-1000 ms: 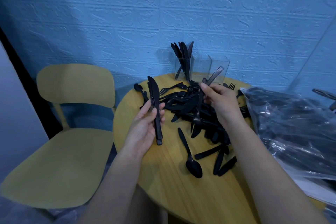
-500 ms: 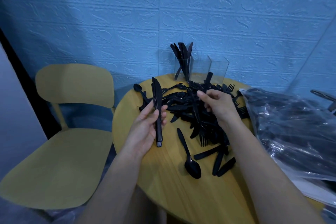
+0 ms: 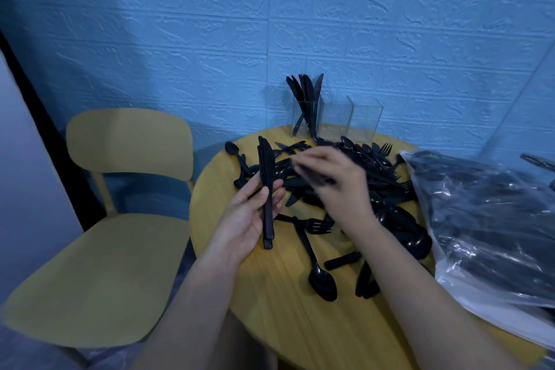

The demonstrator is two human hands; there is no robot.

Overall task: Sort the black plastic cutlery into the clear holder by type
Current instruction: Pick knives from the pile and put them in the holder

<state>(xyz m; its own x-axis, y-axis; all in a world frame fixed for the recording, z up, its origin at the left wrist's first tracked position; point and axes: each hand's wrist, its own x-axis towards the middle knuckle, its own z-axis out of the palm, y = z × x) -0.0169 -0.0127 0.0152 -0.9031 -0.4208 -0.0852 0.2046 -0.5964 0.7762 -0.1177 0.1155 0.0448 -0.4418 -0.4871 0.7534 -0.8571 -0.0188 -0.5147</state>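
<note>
My left hand (image 3: 246,216) holds a stack of black plastic knives (image 3: 266,189) upright, thumb and fingers curled round the handles. My right hand (image 3: 339,183) is blurred above the pile of black cutlery (image 3: 381,189) and pinches a black piece (image 3: 315,177) whose type I cannot tell. The clear holder (image 3: 336,120) stands at the table's far edge; its left compartment has several knives (image 3: 306,99), the other two look empty. A loose spoon (image 3: 318,270) and a fork (image 3: 312,224) lie near my hands.
The round yellow table (image 3: 285,324) stands against a blue brick-pattern wall. A clear plastic bag (image 3: 492,228) full of more black cutlery covers its right side. A yellow chair (image 3: 99,228) stands to the left.
My right hand let go of the earlier piece, took another from the pile and moved left toward the knives in my left hand. A fork now lies on the table below my hands.
</note>
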